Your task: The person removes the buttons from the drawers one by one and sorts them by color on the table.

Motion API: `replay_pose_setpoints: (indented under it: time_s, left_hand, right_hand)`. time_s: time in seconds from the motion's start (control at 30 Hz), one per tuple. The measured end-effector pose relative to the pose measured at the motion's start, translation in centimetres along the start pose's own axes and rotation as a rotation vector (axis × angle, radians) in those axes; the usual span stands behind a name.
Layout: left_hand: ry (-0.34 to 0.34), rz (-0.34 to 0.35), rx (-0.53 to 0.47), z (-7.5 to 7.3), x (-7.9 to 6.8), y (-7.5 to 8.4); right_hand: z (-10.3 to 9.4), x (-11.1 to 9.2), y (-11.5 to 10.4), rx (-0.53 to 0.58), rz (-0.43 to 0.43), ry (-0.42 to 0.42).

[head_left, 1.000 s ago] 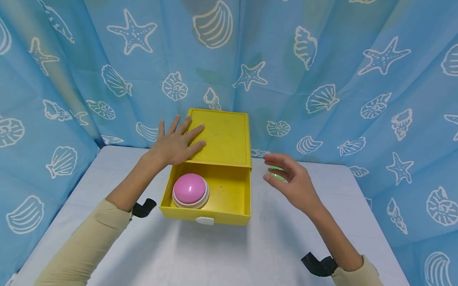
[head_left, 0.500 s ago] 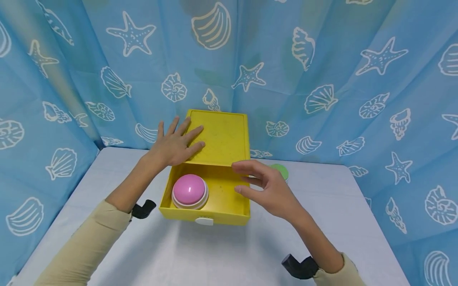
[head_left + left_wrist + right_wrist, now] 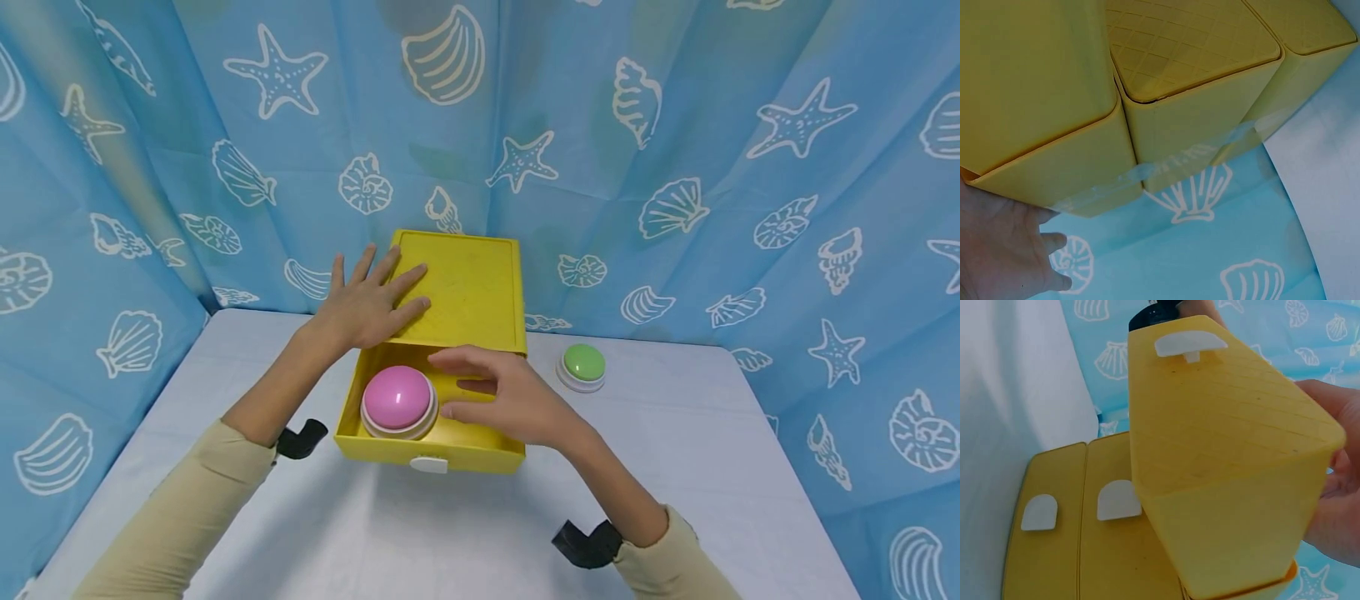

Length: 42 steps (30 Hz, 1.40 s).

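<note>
- On top of a yellow plastic box point(image 3: 468, 287) with flat sides, the left hand point(image 3: 360, 310) rests near the left edge, with its fingers spread wide.
- Below that lid, a yellow plastic drawer point(image 3: 480, 460) sticks out toward the person, and a small white tab handle point(image 3: 430, 464) is on its front.
- Inside the drawer, on the left side, sits a shiny pink dome button point(image 3: 397, 397) with a round white base.
- Over the right part of the drawer is the right hand point(image 3: 521, 400). Its fingers bend a little, and its thumb is apart from them. It pinches nothing. The thumb tip is just beside the pink dome button; I cannot tell if they touch.
- To the right of the box, a smaller shiny green dome button point(image 3: 584, 363) with a white base sits on a white cloth-covered table point(image 3: 660, 433).
- Under the pulled-out drawer, the right wrist view shows two more yellow drawer fronts point(image 3: 1110, 562), each with a white rounded tab point(image 3: 1039, 512). Both look shut.
- Behind it all hangs a blue cloth curtain point(image 3: 450, 150) with white shells and starfish.
- On both arms are tan sleeves point(image 3: 180, 517).
</note>
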<state>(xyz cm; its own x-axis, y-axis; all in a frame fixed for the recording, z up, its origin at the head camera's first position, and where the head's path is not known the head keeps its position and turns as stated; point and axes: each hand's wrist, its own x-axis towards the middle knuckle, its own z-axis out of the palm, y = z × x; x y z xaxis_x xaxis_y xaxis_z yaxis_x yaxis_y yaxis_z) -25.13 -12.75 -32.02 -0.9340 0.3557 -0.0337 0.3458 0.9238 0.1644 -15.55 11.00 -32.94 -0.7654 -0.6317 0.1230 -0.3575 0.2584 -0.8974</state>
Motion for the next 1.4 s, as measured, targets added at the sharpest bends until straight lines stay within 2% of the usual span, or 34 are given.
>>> replay_pose_setpoints:
  time_s: [0.4, 0.73, 0.9, 1.1, 1.23, 1.4]
  left_hand:
    - [0.003, 0.006, 0.009, 0.0, 0.0, -0.1]
    - [-0.007, 0.01, 0.002, 0.0, 0.0, -0.2]
    - [-0.007, 0.007, 0.002, 0.0, 0.0, -0.3]
    - [0.0, 0.008, 0.003, -0.1, 0.0, -0.2]
    - [-0.002, 0.01, -0.007, -0.1, -0.1, -0.2]
    - [-0.002, 0.009, -0.01, 0.0, -0.1, -0.2]
  right_hand:
    - [0.9, 2.6, 0.4, -0.112, 0.005, -0.132]
    - [1.8, 4.3, 0.4, -0.268, 0.02, -0.207]
    - [2.1, 5.0, 0.6, -0.313, 0.061, -0.268]
    - [2.2, 5.5, 0.7, -0.338, 0.041, -0.353]
    - [2.3, 5.5, 0.8, -0.367, 0.042, -0.362]
    - [2.4, 5.4, 0.8, -0.408, 0.031, -0.326]
